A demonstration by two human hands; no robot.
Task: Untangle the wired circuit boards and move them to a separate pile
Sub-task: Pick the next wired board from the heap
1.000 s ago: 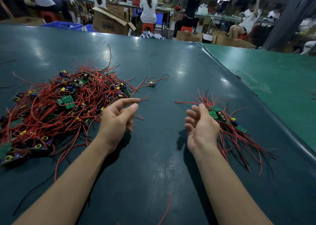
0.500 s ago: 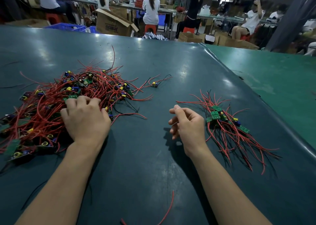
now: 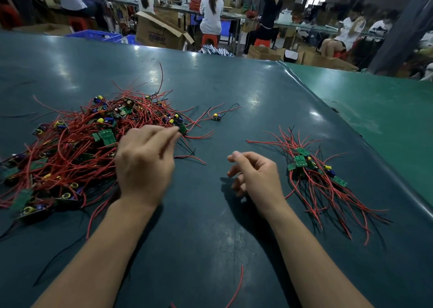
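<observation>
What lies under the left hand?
The left hand covers the tangled pile's right edge: red wires and green boards show around it. What lies directly beneath is hidden.

Bare table (image 3: 234, 101) between tangled pile (image 3: 77, 148) and sorted pile (image 3: 314, 179).

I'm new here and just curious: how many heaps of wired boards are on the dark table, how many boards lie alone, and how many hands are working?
Heaps of wired boards: 2, the big tangle and the small pile
Lone board: 1
Hands: 2, left hand, right hand
Total: 5
</observation>
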